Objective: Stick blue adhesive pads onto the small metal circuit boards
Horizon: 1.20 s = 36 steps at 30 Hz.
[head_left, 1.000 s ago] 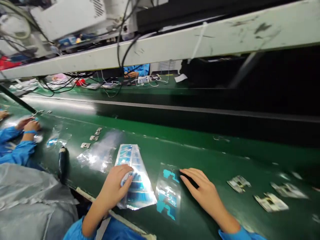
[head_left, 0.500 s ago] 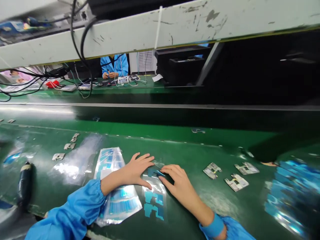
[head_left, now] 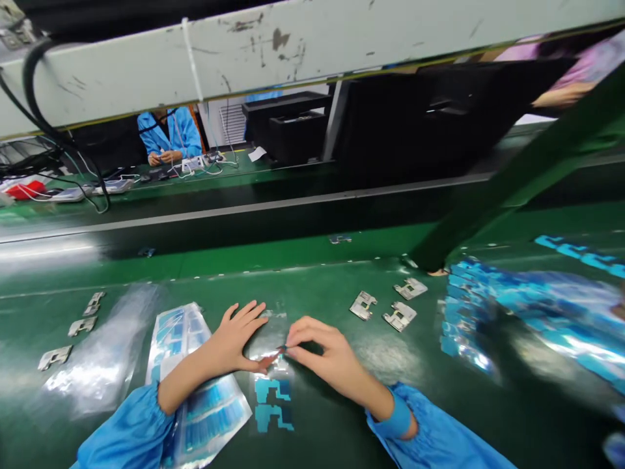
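Observation:
A clear liner sheet with blue cut-out film stickers lies on the green bench in front of me. My left hand rests open with spread fingers at the sheet's left edge, its thumb pointing toward the middle. From the right, my right hand pinches the edge of a thin, dark reddish film sticker that lifts at an angle from the sheet. Under my left forearm is a larger stack of silvery-blue film sheets.
Several metal board-like parts lie to the right, and others to the left beside a clear plastic sheet. More blue film sheets spread at far right near a green post. Across the bench sits a person in blue.
My view has swung to the right. My right hand has closed into a pinch and pulled up the film sticker's edge, while my left hand stays spread by the sheet.

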Motion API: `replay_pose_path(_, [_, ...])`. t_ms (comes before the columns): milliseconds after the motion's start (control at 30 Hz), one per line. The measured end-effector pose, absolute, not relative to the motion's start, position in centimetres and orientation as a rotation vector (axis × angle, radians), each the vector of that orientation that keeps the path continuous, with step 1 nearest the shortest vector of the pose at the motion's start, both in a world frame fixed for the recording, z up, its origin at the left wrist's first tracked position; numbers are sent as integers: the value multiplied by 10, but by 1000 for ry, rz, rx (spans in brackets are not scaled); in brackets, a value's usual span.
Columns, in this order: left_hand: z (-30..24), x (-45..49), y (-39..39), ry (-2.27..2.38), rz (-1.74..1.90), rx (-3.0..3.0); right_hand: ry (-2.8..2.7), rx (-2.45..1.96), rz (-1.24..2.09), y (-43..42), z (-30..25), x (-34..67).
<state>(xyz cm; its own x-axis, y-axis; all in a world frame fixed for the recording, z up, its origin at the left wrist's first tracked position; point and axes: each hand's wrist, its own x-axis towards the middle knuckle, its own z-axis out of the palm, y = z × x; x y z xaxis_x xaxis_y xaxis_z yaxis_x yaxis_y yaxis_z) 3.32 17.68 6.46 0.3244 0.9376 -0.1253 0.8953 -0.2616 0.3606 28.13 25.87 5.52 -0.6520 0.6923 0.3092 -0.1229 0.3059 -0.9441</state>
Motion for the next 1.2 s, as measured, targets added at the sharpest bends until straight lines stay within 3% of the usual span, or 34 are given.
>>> replay_pose_path(233, [90, 118, 232, 1756, 215, 2140, -1482, -327, 1905, 294, 58, 328])
replay_pose_path(433, [64, 235, 308, 1830, 216, 2105, -1480, 76, 2202, 303, 35, 344])
replay_pose_path(700, [63, 237, 315, 1587, 406, 1963, -1333, 670, 2496, 315, 30, 335])
replay_pose_path(967, [81, 124, 240, 1462, 771, 1522, -1130, 91, 2381, 301, 50, 345])
replay_pose_path(1100, [74, 68, 207, 1472, 946, 1264, -900, -544, 2238, 302, 35, 309])
replay_pose_path(1200, [61, 52, 203, 1458, 1107, 1136, -865, -632, 2218, 313, 23, 272])
